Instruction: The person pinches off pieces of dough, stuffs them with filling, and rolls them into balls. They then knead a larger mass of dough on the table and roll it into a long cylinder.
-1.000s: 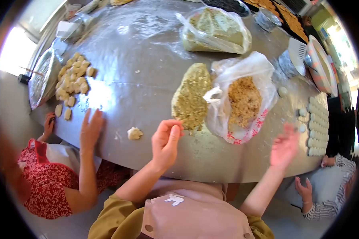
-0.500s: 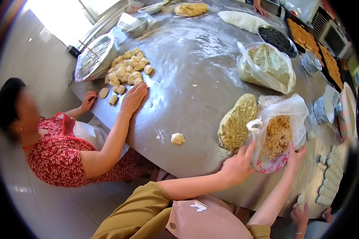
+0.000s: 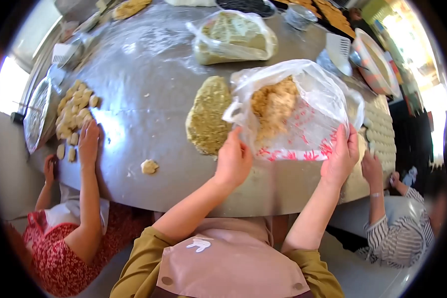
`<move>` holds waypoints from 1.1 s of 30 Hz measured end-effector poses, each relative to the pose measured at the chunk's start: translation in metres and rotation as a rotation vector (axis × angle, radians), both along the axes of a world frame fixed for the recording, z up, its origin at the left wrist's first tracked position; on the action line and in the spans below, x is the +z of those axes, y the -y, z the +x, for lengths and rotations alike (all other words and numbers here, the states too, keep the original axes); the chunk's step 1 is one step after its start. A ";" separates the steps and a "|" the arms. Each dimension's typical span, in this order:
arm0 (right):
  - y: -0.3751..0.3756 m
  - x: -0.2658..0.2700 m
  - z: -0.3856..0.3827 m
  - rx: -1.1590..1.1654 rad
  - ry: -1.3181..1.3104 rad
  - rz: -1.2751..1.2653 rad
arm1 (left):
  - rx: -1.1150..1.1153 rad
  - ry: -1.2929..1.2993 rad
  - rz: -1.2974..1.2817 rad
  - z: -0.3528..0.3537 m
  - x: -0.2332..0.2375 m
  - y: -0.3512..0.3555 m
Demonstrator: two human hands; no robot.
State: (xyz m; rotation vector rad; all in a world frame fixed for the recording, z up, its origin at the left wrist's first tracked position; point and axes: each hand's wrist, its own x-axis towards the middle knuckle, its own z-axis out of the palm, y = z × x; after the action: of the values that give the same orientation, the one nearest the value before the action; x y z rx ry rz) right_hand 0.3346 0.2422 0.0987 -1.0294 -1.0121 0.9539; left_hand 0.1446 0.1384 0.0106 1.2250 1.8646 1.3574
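A white plastic bag (image 3: 325,89) with red print lies spread wide in front of me. Crumbly brown filling (image 3: 270,111) sits in its left part. At the bag's near left edge, my left hand (image 3: 234,160) is closed on the plastic. My right hand (image 3: 340,155) pinches the near right edge between thumb and fingers. Just left of the bag rests a slab of greenish, grainy dough (image 3: 208,116). A small pale dough lump (image 3: 149,167) is farther left on the metal table (image 3: 149,119).
Left, a co-worker's hand (image 3: 89,141) touches cut dough pieces (image 3: 74,111) near a lined bowl (image 3: 40,116). Right, another person's hand (image 3: 371,169) is by rows of pale rounds (image 3: 381,131). Behind stand a bag of green filling (image 3: 233,37) and a striped basin (image 3: 375,62).
My view has swung right. The bag's mouth is spread wider, with its right side pulled out by my right hand. My left hand has closed on the bag's left edge.
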 end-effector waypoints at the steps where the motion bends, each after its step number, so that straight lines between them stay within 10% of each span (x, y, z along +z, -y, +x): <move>1: 0.004 0.009 -0.003 -0.039 0.032 0.025 | -0.013 0.159 -0.146 0.000 0.017 0.001; 8: 0.030 0.002 -0.004 -0.081 0.080 -0.084 | 0.138 -0.220 -0.032 0.027 0.006 -0.001; 15: 0.034 0.003 0.018 -0.082 -0.023 -0.135 | 0.043 0.390 -0.016 0.024 0.025 -0.011; 20: 0.024 0.030 -0.003 -0.017 0.348 0.134 | -0.060 1.010 0.047 -0.002 0.060 -0.026; 23: -0.006 0.036 -0.046 0.118 0.586 0.506 | -0.098 0.963 -0.029 -0.017 0.043 -0.031; 25: -0.021 0.051 -0.091 0.433 0.947 0.118 | -0.131 0.944 -0.084 -0.021 0.031 -0.030; 26: -0.033 0.053 -0.109 0.618 1.197 0.366 | -0.105 0.949 -0.090 -0.019 0.029 -0.030; 33: -0.049 0.060 -0.160 0.701 1.468 0.733 | -0.254 0.928 -0.212 -0.054 0.007 -0.029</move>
State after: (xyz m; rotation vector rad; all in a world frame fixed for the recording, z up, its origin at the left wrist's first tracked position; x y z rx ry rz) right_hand 0.1749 0.2915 0.1592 -0.6054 -2.7972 0.0849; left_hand 0.0907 0.1672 0.0171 0.5300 1.1070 1.2327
